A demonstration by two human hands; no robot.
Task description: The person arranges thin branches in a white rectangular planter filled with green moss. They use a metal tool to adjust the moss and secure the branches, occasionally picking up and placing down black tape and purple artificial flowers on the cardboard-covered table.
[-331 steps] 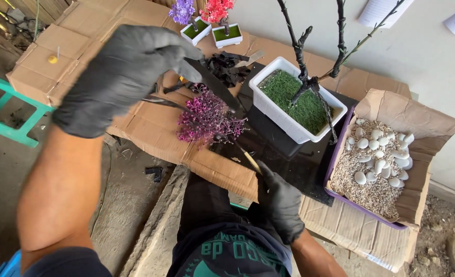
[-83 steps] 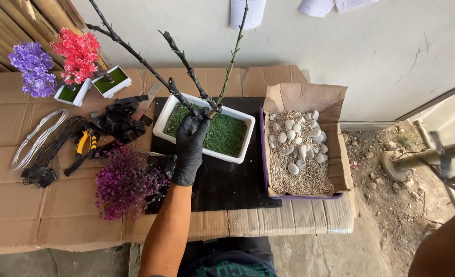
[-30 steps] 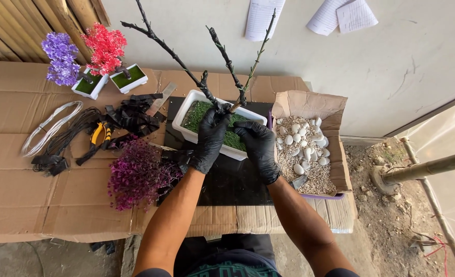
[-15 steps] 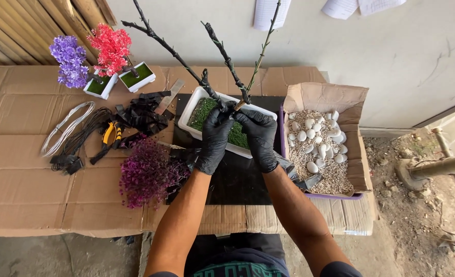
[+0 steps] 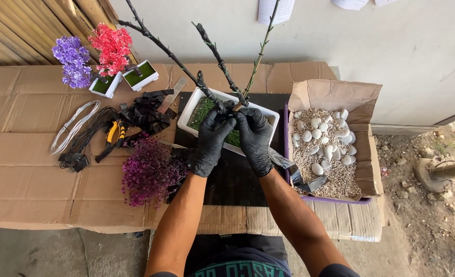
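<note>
Both my hands wear black gloves and meet over a white rectangular planter [image 5: 189, 114] filled with green fake grass. My left hand [image 5: 211, 141] and my right hand [image 5: 254, 138] are closed around the base of dark bare branches [image 5: 214, 51] that rise out of the planter. A thin green stem [image 5: 260, 54] stands among the branches. The planter sits on a black mat [image 5: 232, 179] laid on flattened cardboard.
A cardboard box [image 5: 335, 97] with gravel and white pebbles [image 5: 327, 149] lies right of the planter. A purple flower bunch [image 5: 150, 172], yellow-handled pliers [image 5: 112, 132], wire coils [image 5: 73, 128] and black scraps lie left. Two small pots hold violet [image 5: 72, 60] and red flowers [image 5: 112, 47].
My right hand came in and joined the left at the base of the branches. Both hands have tightened together there over the last second.
</note>
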